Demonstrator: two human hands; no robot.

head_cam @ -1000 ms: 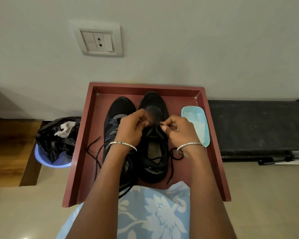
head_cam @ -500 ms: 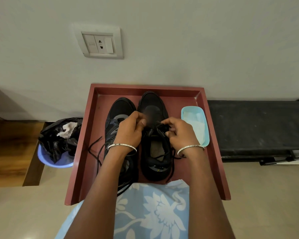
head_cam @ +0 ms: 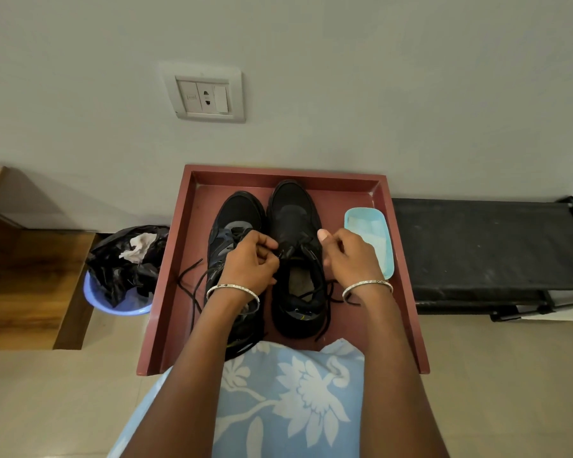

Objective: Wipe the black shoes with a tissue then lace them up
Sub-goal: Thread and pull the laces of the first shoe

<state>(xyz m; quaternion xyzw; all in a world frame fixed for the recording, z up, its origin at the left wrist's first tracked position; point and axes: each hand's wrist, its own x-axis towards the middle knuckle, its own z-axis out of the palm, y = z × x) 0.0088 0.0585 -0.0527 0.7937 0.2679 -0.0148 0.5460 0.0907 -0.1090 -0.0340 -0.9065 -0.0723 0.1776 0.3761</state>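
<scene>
Two hands at work lacing the middle shoe [head_cam: 293, 209] on the red tray [head_cam: 179, 292].
Both black shoes stand side by side, toes to the tray's far edge; the other shoe [head_cam: 237, 209] sits toward the left edge, its cord trailing loose. The left hand [head_cam: 250, 262] pinches the lace [head_cam: 300, 247] by the tongue. The right hand [head_cam: 351, 256] is curled at the shoe's side with the thumb lifted; whether it holds lace I cannot tell. Best to feed the tip through one eyelet, then draw both ends even before crossing again. Room is tight on the right, where the tissue tub [head_cam: 386, 259] sits against the right edge just beside that hand, so pulling slack toward the near edge looks safer. A bin [head_cam: 113, 305] stands beyond the left edge.
</scene>
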